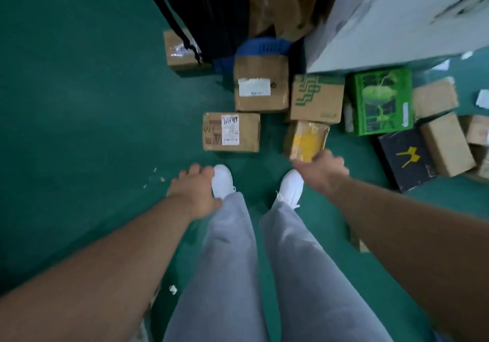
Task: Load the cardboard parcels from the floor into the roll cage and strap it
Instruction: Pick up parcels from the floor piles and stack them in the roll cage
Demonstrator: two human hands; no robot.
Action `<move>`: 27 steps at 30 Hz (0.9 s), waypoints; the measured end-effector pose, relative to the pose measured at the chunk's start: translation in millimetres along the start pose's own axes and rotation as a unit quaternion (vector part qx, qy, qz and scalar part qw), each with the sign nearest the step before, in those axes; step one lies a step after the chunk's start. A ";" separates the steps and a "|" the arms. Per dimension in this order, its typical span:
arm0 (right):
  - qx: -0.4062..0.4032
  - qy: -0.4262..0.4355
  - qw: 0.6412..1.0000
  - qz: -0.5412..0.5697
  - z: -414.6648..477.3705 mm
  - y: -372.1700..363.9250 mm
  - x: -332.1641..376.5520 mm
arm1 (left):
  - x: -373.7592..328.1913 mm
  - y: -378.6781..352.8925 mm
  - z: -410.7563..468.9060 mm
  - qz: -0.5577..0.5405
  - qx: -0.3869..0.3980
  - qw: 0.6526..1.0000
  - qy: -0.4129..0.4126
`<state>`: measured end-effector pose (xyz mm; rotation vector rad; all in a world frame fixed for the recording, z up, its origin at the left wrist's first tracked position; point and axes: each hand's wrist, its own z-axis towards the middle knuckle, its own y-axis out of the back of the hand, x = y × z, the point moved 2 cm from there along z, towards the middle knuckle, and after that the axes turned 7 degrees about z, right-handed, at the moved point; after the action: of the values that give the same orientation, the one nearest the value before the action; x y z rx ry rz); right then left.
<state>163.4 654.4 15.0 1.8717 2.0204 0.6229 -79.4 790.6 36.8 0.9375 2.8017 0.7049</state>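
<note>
Several cardboard parcels lie on the green floor ahead of my feet. A brown parcel with a white label (231, 132) is nearest on the left. A small parcel wrapped in yellow tape (305, 139) lies to its right. My right hand (321, 169) reaches down to that parcel's near edge, fingers hidden behind the knuckles. My left hand (194, 186) hangs over the floor beside my left shoe, fingers loosely curled, holding nothing. The dark roll cage (206, 10) stands at the top with brown cartons inside.
Behind these lie a labelled brown box (260, 84), a green-printed carton (316, 98), a bright green box (381, 100), a black box with a yellow mark (404, 156) and more brown parcels at the right. A large white box (397, 16) stands at top right.
</note>
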 end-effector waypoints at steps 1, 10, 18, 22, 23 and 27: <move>-0.002 -0.016 1.000 0.006 23.9 -10.2 4.0 | 1.8 1.2 31.1 0.023 -0.005 1.000 -0.005; -0.045 -0.123 0.991 -0.005 218.1 -107.5 8.7 | 2.6 -5.0 277.2 0.151 -0.054 0.986 -0.051; -0.087 -0.166 0.980 -0.066 320.5 -141.1 -32.3 | -14.1 -72.0 399.4 0.290 -0.058 0.951 -0.094; -0.091 -0.140 0.986 0.004 345.3 -147.6 -48.2 | -16.3 -85.2 428.9 0.332 -0.120 0.929 -0.111; -0.092 -0.130 0.987 0.008 345.7 -147.8 -50.2 | -16.0 -85.2 431.7 0.337 -0.135 0.924 -0.118; -0.100 -0.104 0.989 -0.011 343.4 -146.4 -49.6 | -13.4 -82.4 440.3 0.357 -0.148 0.913 -0.130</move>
<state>217.4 632.6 -357.1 1.7175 1.7756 0.5747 -8.2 898.6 -392.3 1.8376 2.0056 0.9485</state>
